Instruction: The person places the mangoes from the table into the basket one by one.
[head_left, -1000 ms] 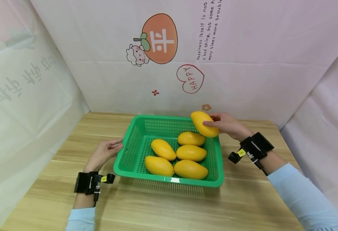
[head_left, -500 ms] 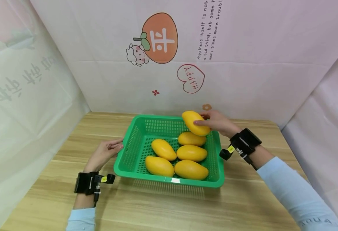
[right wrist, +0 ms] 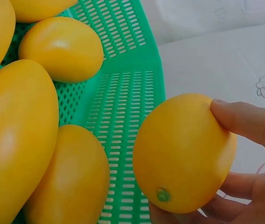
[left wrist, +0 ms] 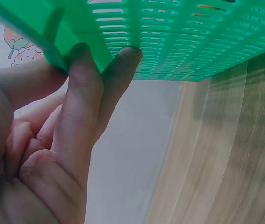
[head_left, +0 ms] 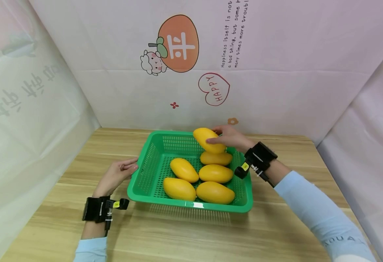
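Observation:
In the head view my right hand [head_left: 228, 138] grips a yellow mango [head_left: 207, 139], held over the back part of a green plastic basket [head_left: 191, 206]. The right wrist view shows the thumb on one side of this mango [right wrist: 183, 154] and fingers curled under the other, its greenish stem end bare. Several more mangoes lie on the basket floor, one mango [head_left: 215, 158] just in front of the held one. My left hand [head_left: 117, 174] pinches the basket's left rim; in the left wrist view the thumb and fingers [left wrist: 78, 102] meet at the green edge.
The basket stands on a wood-grain table [head_left: 165, 240]. White printed cloth [head_left: 276, 91] rises behind the table and along both sides. Each wrist carries a black strap with a small camera [head_left: 242, 170].
My right hand has moved left with the mango, from over the basket's back right corner toward the middle of the back side. The left hand stays at the rim.

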Demonstrator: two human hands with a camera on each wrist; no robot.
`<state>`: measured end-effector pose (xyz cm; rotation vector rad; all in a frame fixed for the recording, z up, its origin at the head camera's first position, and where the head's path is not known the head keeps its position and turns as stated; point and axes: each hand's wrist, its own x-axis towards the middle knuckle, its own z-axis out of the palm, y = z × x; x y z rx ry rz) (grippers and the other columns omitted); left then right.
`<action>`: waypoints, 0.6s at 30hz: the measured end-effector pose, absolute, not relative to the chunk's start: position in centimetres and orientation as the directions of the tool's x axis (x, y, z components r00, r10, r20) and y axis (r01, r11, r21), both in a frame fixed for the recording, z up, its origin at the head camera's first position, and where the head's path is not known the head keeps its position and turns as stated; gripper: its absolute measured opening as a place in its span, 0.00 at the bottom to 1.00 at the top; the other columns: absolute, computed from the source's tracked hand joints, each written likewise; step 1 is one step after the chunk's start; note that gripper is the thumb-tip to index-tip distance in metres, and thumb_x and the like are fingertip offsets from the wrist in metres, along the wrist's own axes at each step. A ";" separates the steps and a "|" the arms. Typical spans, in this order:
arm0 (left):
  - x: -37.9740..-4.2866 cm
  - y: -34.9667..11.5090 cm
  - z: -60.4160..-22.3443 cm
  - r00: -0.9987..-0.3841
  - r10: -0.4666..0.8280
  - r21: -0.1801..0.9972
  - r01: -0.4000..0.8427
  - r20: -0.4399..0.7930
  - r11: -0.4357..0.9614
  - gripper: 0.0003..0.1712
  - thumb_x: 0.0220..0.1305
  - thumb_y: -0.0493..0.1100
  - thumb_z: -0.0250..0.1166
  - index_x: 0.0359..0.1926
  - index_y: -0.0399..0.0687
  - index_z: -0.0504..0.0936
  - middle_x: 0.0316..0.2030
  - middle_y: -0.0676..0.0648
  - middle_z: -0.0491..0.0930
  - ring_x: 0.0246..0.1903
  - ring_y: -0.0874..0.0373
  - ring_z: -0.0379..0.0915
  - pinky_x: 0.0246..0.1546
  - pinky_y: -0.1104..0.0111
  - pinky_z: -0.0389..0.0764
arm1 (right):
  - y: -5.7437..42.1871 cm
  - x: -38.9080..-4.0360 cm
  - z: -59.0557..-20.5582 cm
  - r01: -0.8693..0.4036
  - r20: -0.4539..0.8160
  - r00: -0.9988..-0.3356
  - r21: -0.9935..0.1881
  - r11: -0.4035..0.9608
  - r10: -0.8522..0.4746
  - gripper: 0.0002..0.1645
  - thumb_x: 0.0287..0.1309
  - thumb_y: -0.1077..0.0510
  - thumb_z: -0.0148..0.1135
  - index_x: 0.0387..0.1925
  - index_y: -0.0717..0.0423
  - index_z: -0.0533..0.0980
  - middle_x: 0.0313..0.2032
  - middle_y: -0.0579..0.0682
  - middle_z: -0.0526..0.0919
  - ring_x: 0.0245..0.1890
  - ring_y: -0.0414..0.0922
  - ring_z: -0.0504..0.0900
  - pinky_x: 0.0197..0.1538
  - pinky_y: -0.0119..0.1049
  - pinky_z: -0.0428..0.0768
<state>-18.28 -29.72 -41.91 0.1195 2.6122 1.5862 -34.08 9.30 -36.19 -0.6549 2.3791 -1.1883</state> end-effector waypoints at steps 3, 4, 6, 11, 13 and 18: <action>-18.2 -29.8 -41.9 -0.994 0.106 0.886 0.022 -0.031 0.463 0.32 0.70 0.50 0.57 0.68 0.39 0.65 0.62 0.30 0.69 0.59 0.39 0.69 0.52 0.50 0.81 | 8.3 -34.0 -36.2 -0.243 -0.133 -0.804 -0.816 0.524 -0.580 0.36 0.58 0.47 0.66 0.63 0.59 0.69 0.58 0.59 0.75 0.55 0.54 0.72 0.60 0.51 0.74; -18.2 -29.8 -41.9 -0.994 0.107 0.886 0.023 -0.030 0.464 0.32 0.70 0.50 0.57 0.68 0.39 0.65 0.62 0.29 0.70 0.59 0.39 0.69 0.52 0.50 0.81 | 8.0 -34.0 -36.3 -0.251 -0.128 -0.801 -0.815 0.522 -0.584 0.35 0.58 0.48 0.66 0.64 0.59 0.69 0.58 0.59 0.75 0.55 0.54 0.73 0.59 0.50 0.74; -18.2 -29.9 -41.9 -0.994 0.108 0.885 0.025 -0.028 0.464 0.32 0.70 0.51 0.57 0.69 0.39 0.65 0.62 0.29 0.70 0.59 0.39 0.69 0.52 0.50 0.80 | 7.3 -33.9 -36.3 -0.263 -0.120 -0.798 -0.813 0.519 -0.591 0.34 0.58 0.49 0.66 0.63 0.58 0.70 0.57 0.59 0.76 0.54 0.53 0.74 0.58 0.49 0.75; -18.2 -29.9 -41.8 -0.994 0.106 0.886 0.025 -0.028 0.463 0.33 0.69 0.51 0.58 0.68 0.40 0.65 0.62 0.30 0.70 0.59 0.39 0.69 0.53 0.49 0.80 | 5.8 -33.9 -36.6 -0.315 -0.082 -0.803 -0.783 0.537 -0.590 0.31 0.56 0.50 0.68 0.59 0.57 0.73 0.54 0.57 0.78 0.49 0.52 0.76 0.53 0.47 0.78; -18.2 -29.8 -41.8 -0.994 0.103 0.887 0.019 -0.033 0.462 0.33 0.69 0.51 0.58 0.68 0.40 0.65 0.62 0.30 0.70 0.59 0.39 0.69 0.53 0.49 0.80 | 5.3 -34.0 -36.9 -0.334 -0.068 -0.809 -0.764 0.551 -0.584 0.31 0.55 0.50 0.69 0.58 0.58 0.74 0.54 0.57 0.79 0.49 0.52 0.77 0.52 0.47 0.78; -18.2 -29.8 -41.9 -0.994 0.105 0.891 0.013 -0.039 0.454 0.32 0.70 0.51 0.57 0.69 0.40 0.65 0.62 0.30 0.70 0.60 0.39 0.68 0.53 0.48 0.79 | 4.3 -33.7 -37.5 -0.370 -0.054 -0.805 -0.732 0.572 -0.591 0.30 0.56 0.51 0.68 0.58 0.60 0.73 0.55 0.59 0.77 0.50 0.53 0.76 0.55 0.45 0.77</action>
